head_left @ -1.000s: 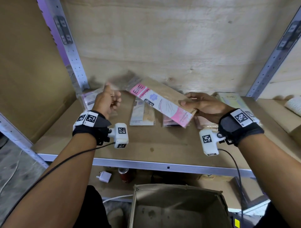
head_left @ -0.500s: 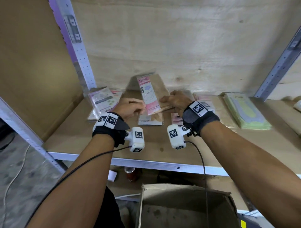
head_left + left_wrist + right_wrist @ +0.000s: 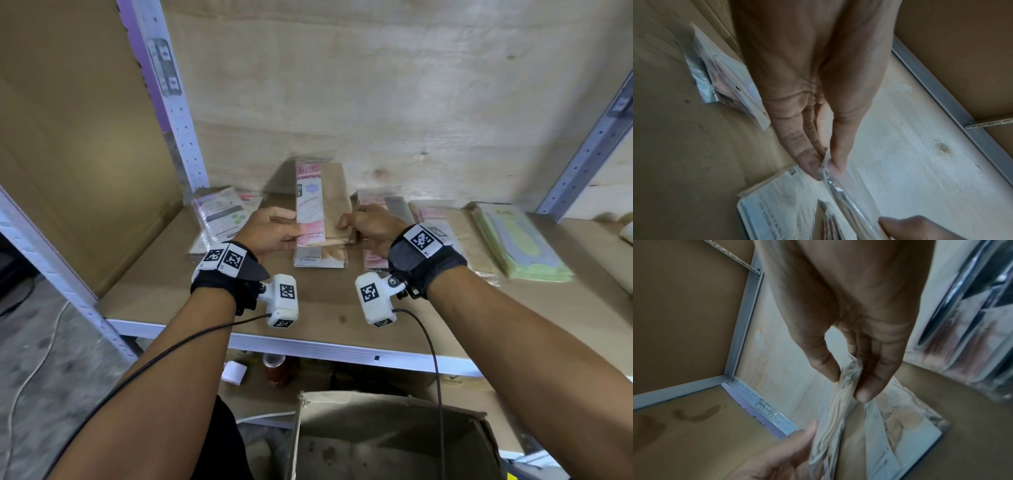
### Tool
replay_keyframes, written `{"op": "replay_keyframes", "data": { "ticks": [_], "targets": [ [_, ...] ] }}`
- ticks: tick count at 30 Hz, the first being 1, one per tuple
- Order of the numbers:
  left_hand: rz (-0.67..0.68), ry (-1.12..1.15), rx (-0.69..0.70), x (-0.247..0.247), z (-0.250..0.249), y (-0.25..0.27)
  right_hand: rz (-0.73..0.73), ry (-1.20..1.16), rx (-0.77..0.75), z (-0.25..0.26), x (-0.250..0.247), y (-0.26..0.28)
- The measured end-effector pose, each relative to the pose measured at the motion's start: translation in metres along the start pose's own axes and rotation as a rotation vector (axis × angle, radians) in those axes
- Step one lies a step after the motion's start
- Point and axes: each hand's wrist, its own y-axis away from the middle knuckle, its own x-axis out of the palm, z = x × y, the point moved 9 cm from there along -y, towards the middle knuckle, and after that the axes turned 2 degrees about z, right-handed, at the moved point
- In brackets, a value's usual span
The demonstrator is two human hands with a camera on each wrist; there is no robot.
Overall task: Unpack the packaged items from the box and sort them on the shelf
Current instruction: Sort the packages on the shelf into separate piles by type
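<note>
I hold a pink-and-tan packet point(image 3: 320, 205) upright over the middle of the shelf point(image 3: 342, 301), its top leaning toward the far plywood wall. My left hand point(image 3: 270, 231) pinches its left edge, thumb against straight fingers point(image 3: 807, 155), and my right hand point(image 3: 371, 228) pinches its right edge between thumb and curled fingers point(image 3: 873, 379). Just below it another packet point(image 3: 318, 260) lies flat on the shelf. More packets lie to the left point(image 3: 222, 216), and a green stack point(image 3: 520, 243) sits well to the right. The open cardboard box point(image 3: 387, 442) stands below the shelf's near edge.
</note>
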Motion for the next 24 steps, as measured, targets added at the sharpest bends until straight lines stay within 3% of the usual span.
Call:
{"op": "replay_keyframes", "data": {
  "ticks": [8, 15, 19, 24],
  "targets": [
    [-0.009, -0.071, 0.119, 0.032, -0.023, -0.001, -0.097, 0.029, -0.088, 0.004, -0.049, 0.007],
    [0.047, -0.119, 0.133, 0.124, -0.039, -0.013, -0.355, 0.074, -0.174, 0.000, -0.153, 0.032],
    [0.100, -0.348, 0.131, 0.189, -0.041, -0.023, -0.470, 0.103, -0.170, -0.025, -0.213, 0.045],
    [0.136, -0.716, 0.091, 0.248, -0.035, -0.037, -0.526, 0.186, -0.045, -0.060, -0.261, 0.052]
  ]
}}
